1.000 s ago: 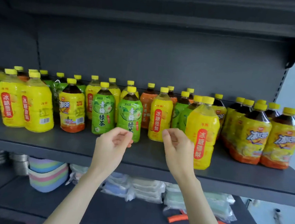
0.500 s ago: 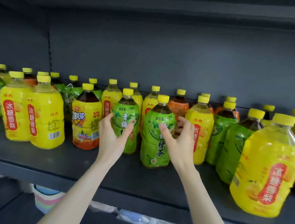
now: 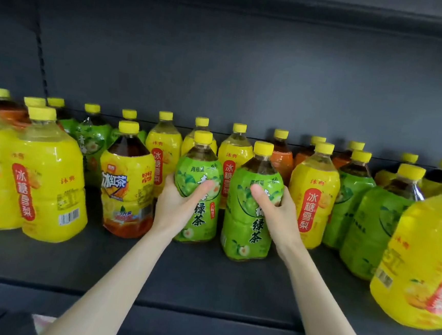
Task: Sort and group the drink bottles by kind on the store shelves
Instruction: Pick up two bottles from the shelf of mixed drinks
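Observation:
Two green-tea bottles with green labels and yellow caps stand upright side by side at the middle of the dark shelf. My left hand grips the left green bottle round its upper body, thumb across the label. My right hand grips the right green bottle the same way. An iced black tea bottle stands just left of them, and a yellow pear-drink bottle just right.
Two large yellow pear-drink bottles stand at the left front and another at the right front. More green bottles stand at the right. A back row mixes yellow, green and orange bottles. Bare shelf lies in front of my hands.
Both hands reached forward from in front of the shelf and closed round the two green bottles. The view moved closer to the shelf.

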Motion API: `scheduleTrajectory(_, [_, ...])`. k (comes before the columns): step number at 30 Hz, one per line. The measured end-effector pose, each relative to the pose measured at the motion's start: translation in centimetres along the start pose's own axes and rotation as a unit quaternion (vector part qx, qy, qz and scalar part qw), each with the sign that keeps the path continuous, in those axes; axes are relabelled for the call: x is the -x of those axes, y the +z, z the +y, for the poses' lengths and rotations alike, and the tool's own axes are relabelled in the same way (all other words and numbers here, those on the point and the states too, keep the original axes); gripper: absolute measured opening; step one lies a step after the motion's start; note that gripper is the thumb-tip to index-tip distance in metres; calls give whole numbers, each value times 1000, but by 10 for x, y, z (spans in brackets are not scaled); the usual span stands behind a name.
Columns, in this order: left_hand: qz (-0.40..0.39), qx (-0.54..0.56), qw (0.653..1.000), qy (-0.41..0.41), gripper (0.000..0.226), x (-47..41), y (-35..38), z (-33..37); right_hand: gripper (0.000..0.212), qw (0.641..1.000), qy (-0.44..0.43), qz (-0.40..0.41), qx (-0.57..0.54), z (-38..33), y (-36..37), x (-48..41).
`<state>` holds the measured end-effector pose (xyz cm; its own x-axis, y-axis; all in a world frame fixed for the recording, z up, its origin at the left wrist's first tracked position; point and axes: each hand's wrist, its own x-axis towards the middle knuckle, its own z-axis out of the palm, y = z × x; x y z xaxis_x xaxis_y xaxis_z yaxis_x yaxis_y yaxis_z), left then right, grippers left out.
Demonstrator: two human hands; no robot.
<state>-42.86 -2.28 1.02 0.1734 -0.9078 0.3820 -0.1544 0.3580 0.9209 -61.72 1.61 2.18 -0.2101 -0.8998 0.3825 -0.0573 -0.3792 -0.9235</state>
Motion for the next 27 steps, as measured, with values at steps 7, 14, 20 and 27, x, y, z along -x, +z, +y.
scheduleTrajectory(7, [-22,74,996,46,78,23,-25,9,42,991,-48,118,52,-10,21,32])
scheduleTrajectory(14, [-14,119,989,81,60,59,-79,24,54,989,-65,123,47,-26,55,79])
scheduleTrajectory(20, [37,112,991,58,53,92,-131,26,49,991,-64,111,41,-40,92,108])
scheduleTrajectory(27, [79,97,991,55,50,101,-215,29,71,993,-61,95,31,-54,166,131])
